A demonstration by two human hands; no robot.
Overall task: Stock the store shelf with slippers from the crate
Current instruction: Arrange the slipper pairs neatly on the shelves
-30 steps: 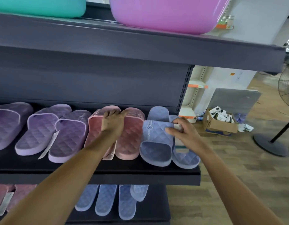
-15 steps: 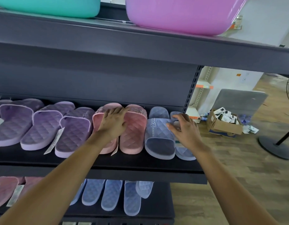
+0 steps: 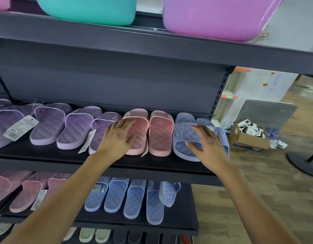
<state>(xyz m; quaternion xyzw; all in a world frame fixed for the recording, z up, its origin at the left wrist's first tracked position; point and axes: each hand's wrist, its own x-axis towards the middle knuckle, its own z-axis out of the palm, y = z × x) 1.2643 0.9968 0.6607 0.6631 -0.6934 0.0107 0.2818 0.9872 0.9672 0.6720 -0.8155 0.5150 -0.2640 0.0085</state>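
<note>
1. I log the left hand (image 3: 119, 138) flat, fingers straight, on a pink slipper (image 3: 139, 119) on the middle shelf (image 3: 152, 164); nothing gripped
2. The right hand (image 3: 207, 141) lies spread over two blue slippers (image 3: 182, 131) at that row's right end; fingers uncurled

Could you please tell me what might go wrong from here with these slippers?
1. The outer quilted blue rubber slipper lies at the right end of the dark metal shelf, partly under the right hand; a sideways nudge could tip it onto the floor.
2. A white paper tag hangs beside the quilted pink rubber slipper that the left hand rests on; sliding the slipper could crease it.
</note>
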